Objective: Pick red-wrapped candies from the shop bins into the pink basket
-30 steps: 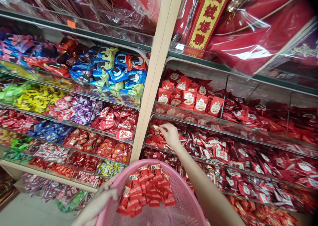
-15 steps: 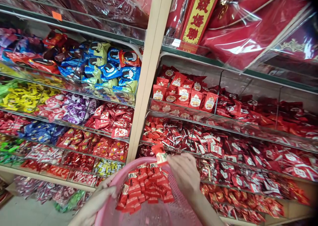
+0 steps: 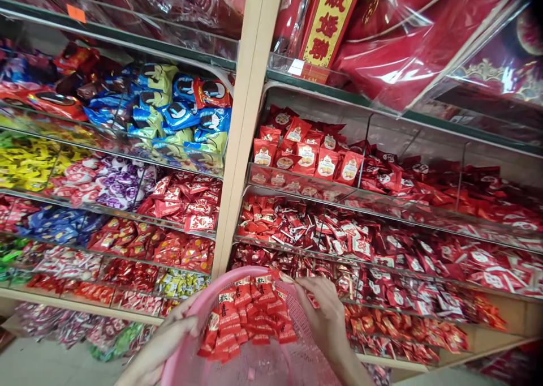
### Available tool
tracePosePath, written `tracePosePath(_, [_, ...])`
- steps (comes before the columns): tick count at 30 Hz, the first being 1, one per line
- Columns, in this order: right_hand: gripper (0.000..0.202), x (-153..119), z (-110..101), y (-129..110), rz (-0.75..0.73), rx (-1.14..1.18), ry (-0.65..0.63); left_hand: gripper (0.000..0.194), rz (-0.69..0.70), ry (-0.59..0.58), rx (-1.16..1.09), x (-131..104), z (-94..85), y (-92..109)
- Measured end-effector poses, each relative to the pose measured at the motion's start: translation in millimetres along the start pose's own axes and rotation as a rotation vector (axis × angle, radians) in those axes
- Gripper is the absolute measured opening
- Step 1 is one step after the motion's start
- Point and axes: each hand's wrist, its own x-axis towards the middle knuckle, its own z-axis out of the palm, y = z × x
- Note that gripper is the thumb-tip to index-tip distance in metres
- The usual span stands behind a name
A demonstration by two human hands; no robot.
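Observation:
My left hand (image 3: 176,332) is closed around the left rim of a pink plastic basket (image 3: 292,366) with a perforated side. Inside, on its far side, lies a pile of small red candy packets (image 3: 246,321), some with black characters on a cream panel. Over the basket's far right rim, my right hand (image 3: 324,307) has its fingers pinched together. A red candy packet (image 3: 278,274) shows at its fingertips, mostly edge-on and partly hidden against the pile.
Ahead are shelves with clear fronts, split by a wooden upright (image 3: 241,120). Red packets (image 3: 305,154) fill the right bins; blue and green packets (image 3: 178,111) and yellow candies (image 3: 25,159) fill left ones. Wrapped red goods (image 3: 407,52) sit above. Bagged candies (image 3: 72,329) lie low left.
My right hand has lowered the red candy packet from above the far rim to the pile's edge. The view has shifted slightly, and my left hand keeps its hold on the basket.

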Motion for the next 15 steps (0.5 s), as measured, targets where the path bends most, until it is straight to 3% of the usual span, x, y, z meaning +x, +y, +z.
tracePosePath(2, [0.007,-3,-2,3,0.07,-0.024,-0.031,0.082,-0.003,0.002,0.01,-1,-0.1,0])
tracePosePath(4, [0.013,-6,-2,6,0.132,-0.071,-0.088,0.08,-0.006,-0.003,0.026,-2,-0.3,0])
tracePosePath(8, [0.028,-10,-1,16,0.271,-0.179,-0.275,0.077,-0.028,0.003,0.048,-5,0.7,1])
tracePosePath(15, [0.031,5,10,25,0.52,-0.273,-0.596,0.081,-0.029,-0.03,0.0,-6,5.0,5])
